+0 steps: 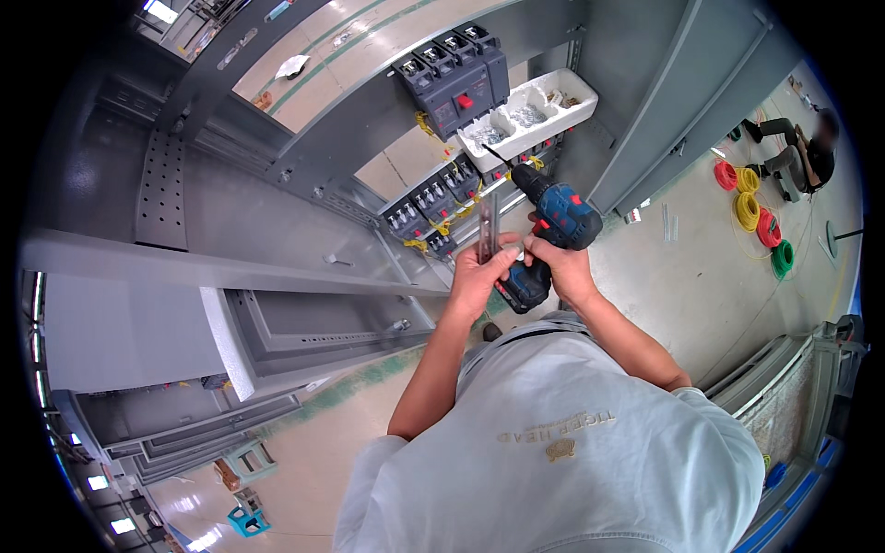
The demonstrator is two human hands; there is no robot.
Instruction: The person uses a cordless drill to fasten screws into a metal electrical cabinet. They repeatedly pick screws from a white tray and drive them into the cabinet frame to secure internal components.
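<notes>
A blue and black cordless drill [564, 214] is gripped in my right hand [564, 267], its long thin bit pointing up and left toward the white tray. My left hand [475, 278] is closed around a short, narrow metal strip [489, 224] that stands upright from the fingers. Both hands are close together in front of my waist, the thumbs nearly meeting beside the drill's battery. Something small and pale shows between the fingertips, too small to name. Just beyond the drill, a white foam tray [544, 115] holds loose metal hardware in separate compartments.
A large dark circuit breaker [464, 83] with a red switch sits left of the tray. Below it runs a row of smaller breakers [429, 203] with yellow wires. Grey cabinet panels [687, 101] flank me. Wire coils [758, 217] lie at right, near a seated person [802, 152].
</notes>
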